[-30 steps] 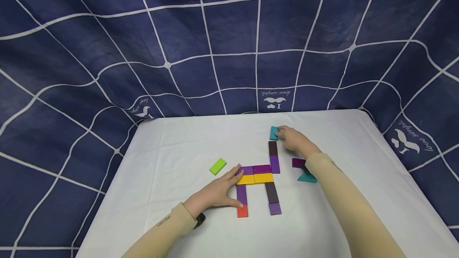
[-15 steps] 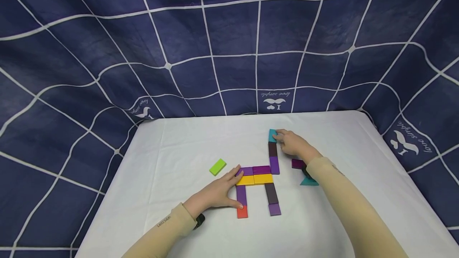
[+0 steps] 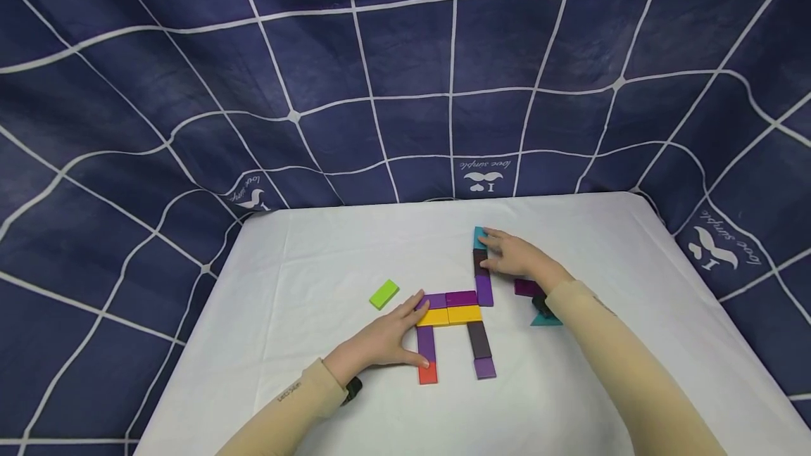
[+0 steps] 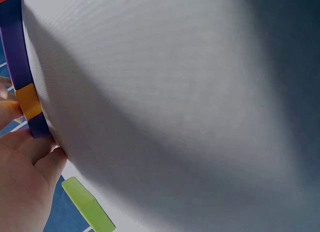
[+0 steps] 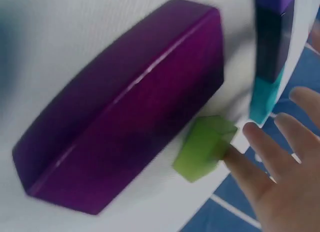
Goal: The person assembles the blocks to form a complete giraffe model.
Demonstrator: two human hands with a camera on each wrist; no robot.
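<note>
Flat coloured blocks form a four-legged shape with a tall upright column at its right. My left hand point(image 3: 380, 338) lies spread at the shape's left side, fingertips on the left purple block point(image 3: 437, 299) and yellow block point(image 3: 437, 317), thumb by the red block point(image 3: 428, 374). At the column's top, my right hand point(image 3: 522, 256) has loosely extended fingers, one at the teal block point(image 3: 479, 236) and the thumb at the dark brown block point(image 3: 479, 259). Below that comes a violet block point(image 3: 484, 292). In the right wrist view a green block point(image 5: 200, 149) lies near my right fingertips.
A lime green block point(image 3: 384, 294) lies apart, left of the shape. Under my right forearm are a plum block point(image 3: 524, 288) and a teal triangular block point(image 3: 546, 319), partly covered. White cloth point(image 3: 329, 259) covers the table; a navy checked curtain point(image 3: 405, 125) stands behind.
My right hand has brought the teal block left and toward me, against the dark brown block's far end, then its thumb has moved onto the dark block. My left hand has stayed still.
</note>
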